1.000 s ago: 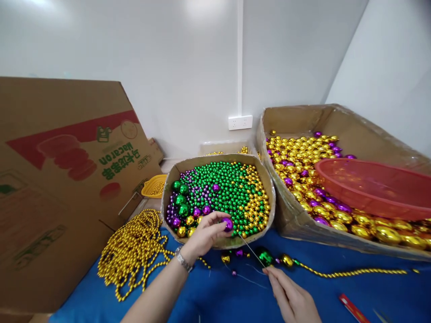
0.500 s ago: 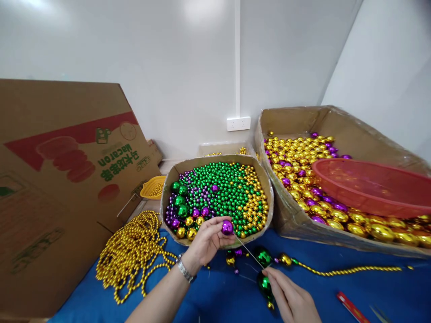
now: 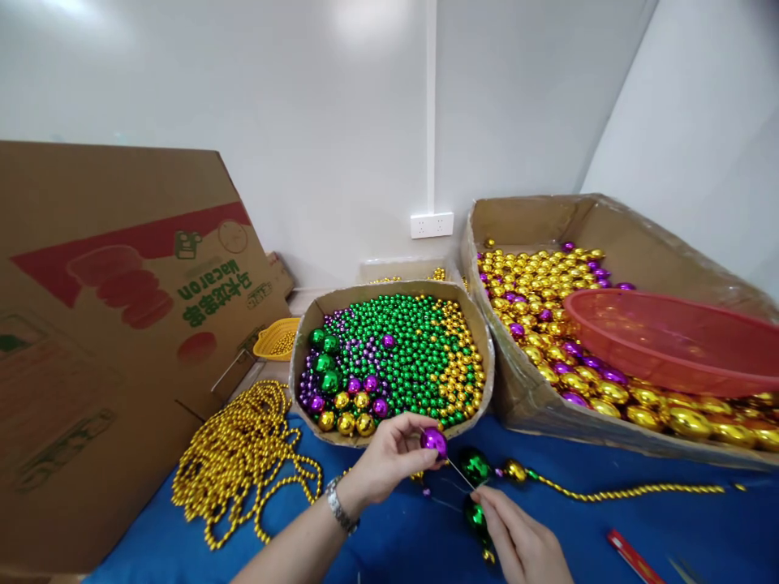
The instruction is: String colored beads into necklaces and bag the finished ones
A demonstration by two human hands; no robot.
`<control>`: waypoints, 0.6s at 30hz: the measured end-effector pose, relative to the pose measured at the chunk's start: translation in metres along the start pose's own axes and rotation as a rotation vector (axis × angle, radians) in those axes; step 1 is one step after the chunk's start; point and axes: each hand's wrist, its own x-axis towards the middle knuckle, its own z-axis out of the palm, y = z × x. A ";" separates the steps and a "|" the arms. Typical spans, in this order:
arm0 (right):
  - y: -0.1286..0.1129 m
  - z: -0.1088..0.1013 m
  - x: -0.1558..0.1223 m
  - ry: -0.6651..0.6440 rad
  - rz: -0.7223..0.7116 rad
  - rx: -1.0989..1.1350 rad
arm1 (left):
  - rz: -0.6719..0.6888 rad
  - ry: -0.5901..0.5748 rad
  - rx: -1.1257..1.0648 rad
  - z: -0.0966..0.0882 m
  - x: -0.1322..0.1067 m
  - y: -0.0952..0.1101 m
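My left hand (image 3: 398,454) pinches a shiny purple bead (image 3: 434,443) between thumb and fingers, in front of the bead box. A thin pale string (image 3: 459,474) runs from the bead to my right hand (image 3: 517,531), whose thumb and finger are closed on it. Beside my right fingertips are large green beads (image 3: 475,465), one above and one below, with smaller gold and purple ones joined to them. A twisted gold bead strand (image 3: 633,492) stretches from this group to the right across the blue cloth.
A cardboard box (image 3: 490,357) holds green, gold and purple beads. At the right, a larger box (image 3: 511,385) contains gold and purple beads and a red basket (image 3: 669,341). Left lie gold bead strings (image 3: 237,462), a yellow basket (image 3: 277,339) and a big carton (image 3: 122,324). A red cutter (image 3: 633,558) lies front right.
My left hand has moved right and down with the purple bead, closer to my right hand. The visible length of string between them is shorter. My right hand has shifted slightly.
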 end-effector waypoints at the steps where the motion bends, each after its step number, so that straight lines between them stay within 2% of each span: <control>1: 0.000 0.000 0.000 0.026 -0.029 -0.009 | -0.003 -0.019 0.022 -0.001 0.000 0.000; 3: 0.000 -0.002 0.002 0.057 -0.045 -0.029 | 0.001 -0.045 0.091 -0.004 0.003 0.003; 5: -0.001 -0.008 0.005 0.050 -0.002 -0.047 | 0.047 0.003 0.266 -0.012 0.010 0.011; 8: -0.001 -0.016 0.008 0.058 0.035 -0.077 | 0.179 0.117 0.852 -0.026 0.027 0.020; 10: 0.000 -0.019 0.009 0.086 0.013 -0.104 | 0.217 0.052 1.305 -0.032 0.039 0.019; 12: 0.001 -0.018 0.008 0.099 0.003 -0.125 | 0.195 -0.079 1.562 -0.034 0.048 0.013; 14: 0.000 -0.016 0.007 0.100 0.007 -0.131 | 0.164 -0.160 1.625 -0.033 0.054 0.005; 18: -0.002 -0.015 0.007 0.071 0.034 -0.117 | 0.144 -0.201 1.604 -0.030 0.060 -0.004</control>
